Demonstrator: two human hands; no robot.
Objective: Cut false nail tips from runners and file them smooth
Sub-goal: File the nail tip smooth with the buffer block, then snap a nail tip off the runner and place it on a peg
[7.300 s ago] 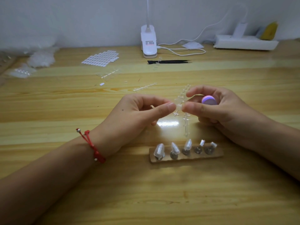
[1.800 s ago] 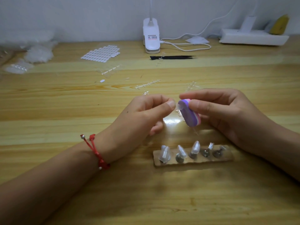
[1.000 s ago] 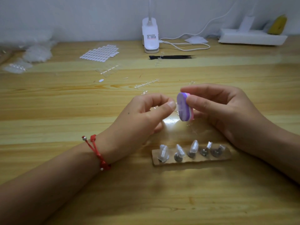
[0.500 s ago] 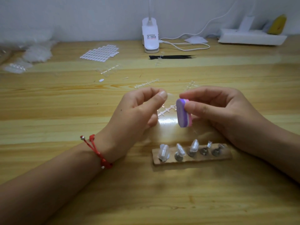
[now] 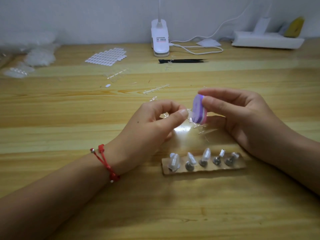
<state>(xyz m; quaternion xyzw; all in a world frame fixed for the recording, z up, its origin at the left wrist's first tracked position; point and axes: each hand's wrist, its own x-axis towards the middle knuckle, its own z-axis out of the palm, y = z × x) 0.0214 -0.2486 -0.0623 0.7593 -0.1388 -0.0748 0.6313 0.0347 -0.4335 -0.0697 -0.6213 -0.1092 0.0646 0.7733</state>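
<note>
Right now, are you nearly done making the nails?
About halfway, I think. Done: three tips sit on the stand. In hand: the left hand pinches a clear tip against the file held by the right hand. Left: two pegs look unfilled, though that is hard to tell, and runners lie below the hands.

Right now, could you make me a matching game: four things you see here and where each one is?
Things: 1 purple file block; 2 black tweezers; 3 red cord; 4 brown strip of stands.
Places: A around the left wrist; B beside the lamp base; C pinched in the right hand; D on the table, nearest the person.
Pairs: 1-C, 2-B, 3-A, 4-D.
</note>
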